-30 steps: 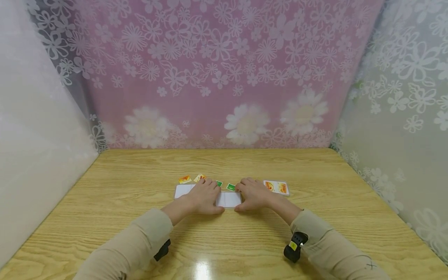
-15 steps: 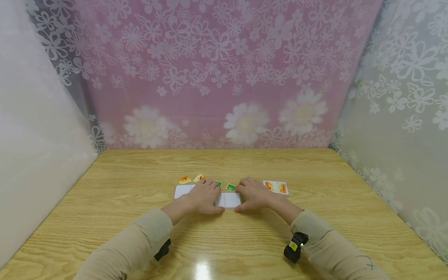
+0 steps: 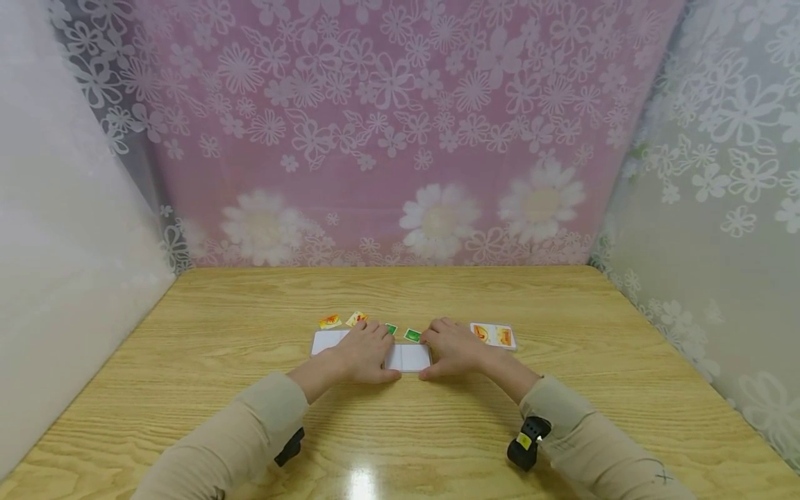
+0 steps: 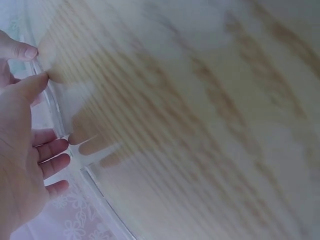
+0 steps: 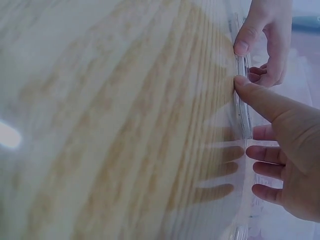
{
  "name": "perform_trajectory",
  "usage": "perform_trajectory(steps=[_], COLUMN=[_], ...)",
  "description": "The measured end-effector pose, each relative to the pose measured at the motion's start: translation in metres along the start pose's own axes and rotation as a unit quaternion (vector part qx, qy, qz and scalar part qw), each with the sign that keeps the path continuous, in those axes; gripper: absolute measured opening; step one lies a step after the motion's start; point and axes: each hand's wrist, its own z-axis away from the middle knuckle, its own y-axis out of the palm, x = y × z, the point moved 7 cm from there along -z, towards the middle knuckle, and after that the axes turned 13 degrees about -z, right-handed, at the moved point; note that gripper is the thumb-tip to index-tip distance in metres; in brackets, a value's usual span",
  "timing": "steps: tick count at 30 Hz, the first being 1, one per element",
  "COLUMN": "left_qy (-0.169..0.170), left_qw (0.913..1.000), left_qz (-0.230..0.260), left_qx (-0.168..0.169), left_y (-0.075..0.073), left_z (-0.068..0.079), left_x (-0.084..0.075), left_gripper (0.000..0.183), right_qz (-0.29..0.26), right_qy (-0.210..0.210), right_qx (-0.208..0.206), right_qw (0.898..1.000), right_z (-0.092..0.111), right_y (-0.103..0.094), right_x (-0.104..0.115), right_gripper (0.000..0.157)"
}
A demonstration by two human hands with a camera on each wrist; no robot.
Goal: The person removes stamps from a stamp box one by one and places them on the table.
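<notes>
1. Orange scrap (image 3: pixel 329 321) and cream scrap (image 3: pixel 357 318) lie past the fingers of the left hand (image 3: pixel 362 352); a white card (image 3: pixel 328 340) is partly hidden behind it.
2. Left thumb and fingers, parted by the card's depth, pinch the left end of the middle card (image 3: pixel 407 358).
3. That card lies between both thumbs, green scraps (image 3: pixel 412 335) beyond the fingertips.
4. Right hand (image 3: pixel 455 347) pinches the other end, lower fingers loose; uneven thumb pressure could skew the card.
5. Orange-printed card (image 3: pixel 494 335) sits just beside the right fingers, which could knock it if they swing outward.
</notes>
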Motion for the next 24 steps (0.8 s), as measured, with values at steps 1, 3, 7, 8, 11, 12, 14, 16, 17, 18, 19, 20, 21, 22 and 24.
perform_trajectory(steps=[1, 3, 7, 8, 11, 12, 14, 16, 17, 18, 19, 20, 21, 22, 24], left_qy=[0.0, 0.001, 0.001, 0.001, -0.001, -0.002, -0.006, -0.011, -0.013, -0.017, -0.02, -0.023, -0.025, -0.027, -0.031], left_qw=[1.0, 1.0, 0.9998, 0.9998, 0.9997, 0.9996, 0.9994, 0.9993, 0.9991, 0.9989, 0.9987, 0.9984, 0.9981, 0.9976, 0.9967], left_qz=[0.0, 0.001, 0.007, 0.008, 0.013, 0.016, 0.026, 0.035, 0.041, 0.044, 0.047, 0.05, 0.053, 0.058, 0.064], left_qx=[0.002, 0.008, 0.017, 0.018, 0.021, 0.022, 0.021, 0.013, 0.008, 0.001, -0.005, -0.011, -0.019, -0.025, -0.038], left_y=[0.0, 0.001, 0.002, 0.002, 0.002, 0.002, 0.001, -0.002, -0.004, -0.006, -0.008, -0.01, -0.012, -0.013, -0.017], left_z=[0.0, -0.001, -0.001, -0.001, -0.002, -0.003, -0.003, -0.004, -0.004, -0.005, -0.005, -0.006, -0.007, -0.008, -0.01], left_x=[0.0, 0.0, -0.001, -0.001, 0.0, 0.001, 0.002, 0.004, 0.005, 0.006, 0.007, 0.008, 0.009, 0.009, 0.009], left_gripper=[0.067, 0.067, 0.066, 0.066, 0.068, 0.069, 0.073, 0.077, 0.077, 0.077, 0.076, 0.074, 0.071, 0.067, 0.059], right_qz=[0.002, 0.006, 0.009, 0.01, 0.008, 0.01, 0.012, 0.012, 0.012, 0.011, 0.008, 0.005, 0.003, 0.003, -0.003], right_qy=[0.0, -0.002, -0.005, -0.006, -0.013, -0.016, -0.022, -0.023, -0.023, -0.022, -0.019, -0.016, -0.012, -0.008, -0.001], right_qx=[0.001, 0.002, 0.002, 0.002, 0.001, 0.001, -0.003, -0.009, -0.013, -0.018, -0.023, -0.027, -0.03, -0.034, -0.042], right_qw=[1.0, 1.0, 1.0, 1.0, 1.0, 1.0, 1.0, 1.0, 1.0, 1.0, 1.0, 0.999, 0.999, 0.999, 0.999], right_z=[0.0, 0.0, 0.001, 0.001, 0.002, 0.002, 0.003, 0.004, 0.004, 0.005, 0.006, 0.007, 0.008, 0.01, 0.013], right_y=[0.0, 0.0, 0.001, 0.001, 0.001, 0.001, 0.0, -0.001, -0.003, -0.005, -0.006, -0.008, -0.01, -0.011, -0.015], right_x=[0.0, 0.0, 0.0, -0.001, -0.001, -0.002, -0.002, -0.004, -0.005, -0.006, -0.006, -0.008, -0.009, -0.01, -0.013], right_gripper=[0.063, 0.063, 0.063, 0.063, 0.065, 0.065, 0.067, 0.069, 0.069, 0.069, 0.069, 0.068, 0.066, 0.064, 0.058])
